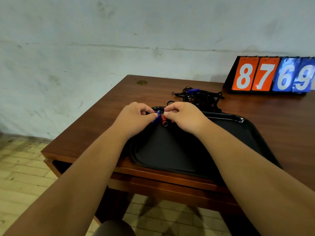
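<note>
Curled fingers hide most of the small blue piece [158, 113] and the red piece [163, 118], so what they are is hard to tell. A metal ring [165, 123] shows under the red one. The left hand [134, 119] has a narrow grip pinching the blue piece at its 3 o'clock. The right hand [184, 116] has its grip pinching the red piece at its 9 o'clock. The pieces touch, above the black tray [238, 120] on the desk [102, 116].
</note>
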Tool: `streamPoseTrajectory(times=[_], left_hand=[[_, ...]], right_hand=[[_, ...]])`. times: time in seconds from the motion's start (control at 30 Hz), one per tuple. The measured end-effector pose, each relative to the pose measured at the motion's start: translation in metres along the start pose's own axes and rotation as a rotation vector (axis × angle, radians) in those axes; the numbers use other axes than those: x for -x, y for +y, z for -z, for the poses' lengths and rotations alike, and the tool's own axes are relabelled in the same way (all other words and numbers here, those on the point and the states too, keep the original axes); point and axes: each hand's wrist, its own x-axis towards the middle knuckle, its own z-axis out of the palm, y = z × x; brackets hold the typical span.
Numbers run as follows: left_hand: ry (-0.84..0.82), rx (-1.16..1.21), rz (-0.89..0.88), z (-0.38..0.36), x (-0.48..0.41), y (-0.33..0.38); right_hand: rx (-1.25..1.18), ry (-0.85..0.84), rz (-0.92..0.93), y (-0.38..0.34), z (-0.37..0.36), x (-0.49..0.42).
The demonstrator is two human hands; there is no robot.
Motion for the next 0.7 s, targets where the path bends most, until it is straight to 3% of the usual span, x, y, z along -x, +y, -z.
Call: streamPoseTrajectory(times=[0.7], left_hand=[[0.033, 0.028, 0.030, -0.0044, -0.0023, -0.0003]], right_hand=[[-0.020, 0.020, 0.007, 0.0015, -0.0032, -0.0017]])
